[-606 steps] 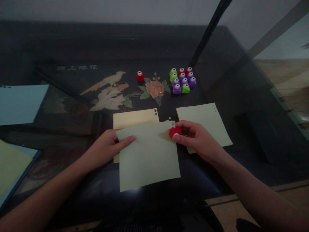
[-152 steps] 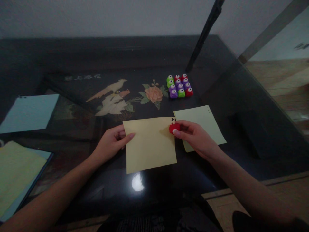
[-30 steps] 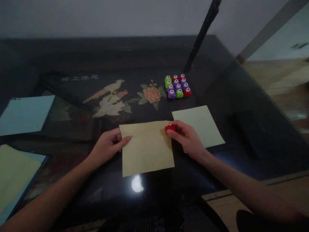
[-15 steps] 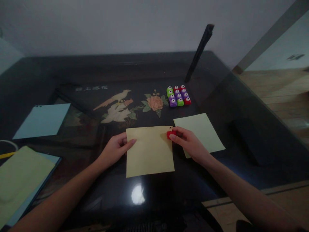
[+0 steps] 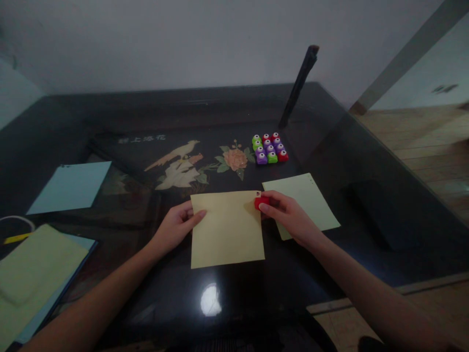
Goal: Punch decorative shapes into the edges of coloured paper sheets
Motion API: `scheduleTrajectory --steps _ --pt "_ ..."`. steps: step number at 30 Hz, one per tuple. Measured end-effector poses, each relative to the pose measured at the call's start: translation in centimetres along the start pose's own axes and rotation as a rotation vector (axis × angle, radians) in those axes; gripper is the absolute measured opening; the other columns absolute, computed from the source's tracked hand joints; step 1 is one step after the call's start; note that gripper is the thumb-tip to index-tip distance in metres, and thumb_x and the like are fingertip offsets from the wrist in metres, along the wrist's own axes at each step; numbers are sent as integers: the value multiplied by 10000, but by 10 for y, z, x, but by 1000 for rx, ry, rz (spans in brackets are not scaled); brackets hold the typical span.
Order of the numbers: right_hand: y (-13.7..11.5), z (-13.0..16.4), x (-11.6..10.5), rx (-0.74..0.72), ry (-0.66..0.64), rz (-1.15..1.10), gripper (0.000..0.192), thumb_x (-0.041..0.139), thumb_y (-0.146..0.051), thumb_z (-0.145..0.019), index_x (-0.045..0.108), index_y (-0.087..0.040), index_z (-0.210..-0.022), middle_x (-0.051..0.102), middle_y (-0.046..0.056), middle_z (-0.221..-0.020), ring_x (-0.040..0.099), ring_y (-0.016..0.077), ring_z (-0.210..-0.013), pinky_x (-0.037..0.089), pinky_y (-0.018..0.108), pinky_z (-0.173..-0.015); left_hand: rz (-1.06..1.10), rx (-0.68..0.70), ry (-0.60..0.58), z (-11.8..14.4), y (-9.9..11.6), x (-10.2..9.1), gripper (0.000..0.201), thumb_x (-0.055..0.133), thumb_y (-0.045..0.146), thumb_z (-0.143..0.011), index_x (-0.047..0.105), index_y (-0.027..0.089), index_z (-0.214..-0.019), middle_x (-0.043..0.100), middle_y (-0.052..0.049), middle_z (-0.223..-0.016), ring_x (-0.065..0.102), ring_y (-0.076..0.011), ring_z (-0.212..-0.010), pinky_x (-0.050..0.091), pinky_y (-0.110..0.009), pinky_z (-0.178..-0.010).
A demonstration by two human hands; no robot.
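A pale yellow square sheet of paper (image 5: 226, 232) is held over the dark table. My left hand (image 5: 176, 226) pinches its left edge, thumb on top. My right hand (image 5: 287, 215) closes thumb and fingers on a small red paper punch (image 5: 261, 201) at the sheet's right edge, near the top corner. A small cut-out hole shows in that corner, just above the punch. Under and beside my right hand lies a pale green sheet (image 5: 309, 200) with tiny holes near its top right corner.
Rows of green, red and purple paper punches (image 5: 270, 149) stand beyond my hands. Behind them a black bar (image 5: 299, 85) rises. At left lie a light blue sheet (image 5: 71, 188) and a yellow-green paper stack (image 5: 40, 274). A dark flat object (image 5: 379, 215) rests at right.
The camera view has shifted slightly. Both hands keep their hold, and the red punch sits almost unchanged at the sheet's edge, its outline marginally farther right.
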State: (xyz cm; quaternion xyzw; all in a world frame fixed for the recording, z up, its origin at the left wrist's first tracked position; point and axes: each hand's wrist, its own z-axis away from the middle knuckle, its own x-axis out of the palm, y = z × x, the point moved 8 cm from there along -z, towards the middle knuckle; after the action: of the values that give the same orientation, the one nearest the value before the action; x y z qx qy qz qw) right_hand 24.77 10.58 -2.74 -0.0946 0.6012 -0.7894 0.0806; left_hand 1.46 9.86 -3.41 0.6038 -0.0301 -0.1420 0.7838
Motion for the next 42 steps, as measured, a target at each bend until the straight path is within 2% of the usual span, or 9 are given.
scheduleTrajectory --steps 9,15,26,34,42 --pt "-2 1 1 -32 -29 61 255 688 -322 -771 613 -221 -993 674 33 -949 635 160 -846 528 344 -787 15 3 15 1 0 -1 383 684 461 -755 665 142 -966 743 -69 -783 691 -208 -660 561 -291 -587" --pt "-2 1 -2 -9 -32 72 293 703 -324 -753 612 -217 -1010 673 37 -956 640 158 -800 526 360 -781 33 5 10 1 -1 0 360 682 435 -766 665 138 -970 744 -65 -776 690 -193 -653 556 -272 -581" --pt "-10 2 -3 -75 -18 304 335 696 -347 -745 627 -191 -1033 678 68 -1006 639 206 -897 511 377 -817 44 -5 12 2 0 0 384 695 446 -753 665 124 -961 748 -63 -777 685 -189 -635 553 -267 -590" --pt "-19 4 -6 -77 -29 300 322 695 -336 -741 629 -199 -1025 678 71 -1044 643 214 -957 511 395 -878 39 19 33 1 2 -1 321 703 408 -756 683 139 -929 742 -35 -742 672 -160 -612 530 -219 -552" --pt "-14 2 -7 -50 -50 304 350 696 -348 -744 617 -188 -1045 685 72 -1042 651 207 -945 516 397 -880 92 17 14 2 2 0 280 705 363 -769 680 149 -947 745 -27 -749 677 -151 -626 540 -221 -584"
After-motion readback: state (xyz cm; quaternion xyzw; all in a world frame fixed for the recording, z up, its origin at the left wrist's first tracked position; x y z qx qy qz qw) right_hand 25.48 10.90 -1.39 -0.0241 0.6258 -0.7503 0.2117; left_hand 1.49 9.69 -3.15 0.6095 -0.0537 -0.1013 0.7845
